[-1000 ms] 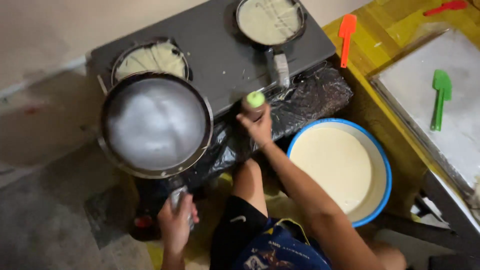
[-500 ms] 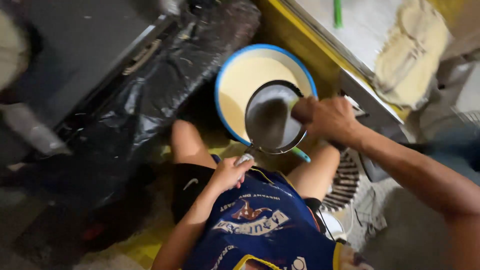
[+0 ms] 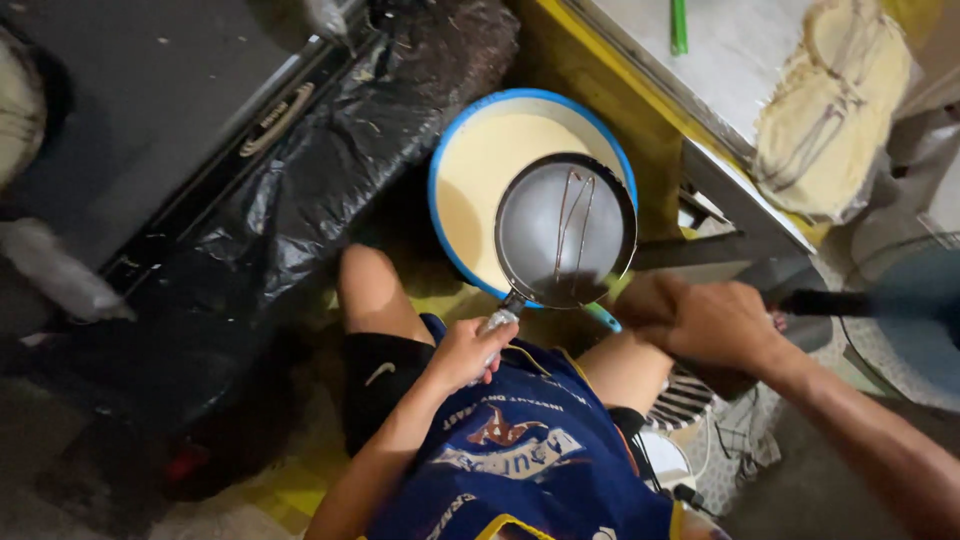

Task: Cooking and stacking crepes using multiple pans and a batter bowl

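Dim floor-level cooking spot: dark griddle counter point(image 3: 130, 110) upper left w/ crumpled black plastic sheet point(image 3: 330, 180) draped down its side; metal-topped counter point(image 3: 740, 60) w/ yellow edge upper right, carrying a green stick point(image 3: 679, 25) and a heap of pale crepes point(image 3: 835, 100). Person sits below, knees up, blue printed apron point(image 3: 520, 450).

Blue-rimmed bowl point(image 3: 470, 170) of pale batter sits on the floor betw. the knees and the plastic. Small dark round pan point(image 3: 566, 230) hangs over the bowl's right half, face up, thin batter trails across it, handle pointing back toward the body.

Left hand point(image 3: 468, 352): fingers wrapped tight round the pan's taped handle. Right hand point(image 3: 705, 322): curled fist just right of the pan's lower edge, near a blue-green handle tip point(image 3: 603, 318); can't tell if the fingers actually hold it.

Vs 0.5 s ago: pan now carried by the left hand, not the right; left hand has come up off the apron; pan shows flatter and farther over the bowl. Right hand has dropped off the rim to beside the knee.
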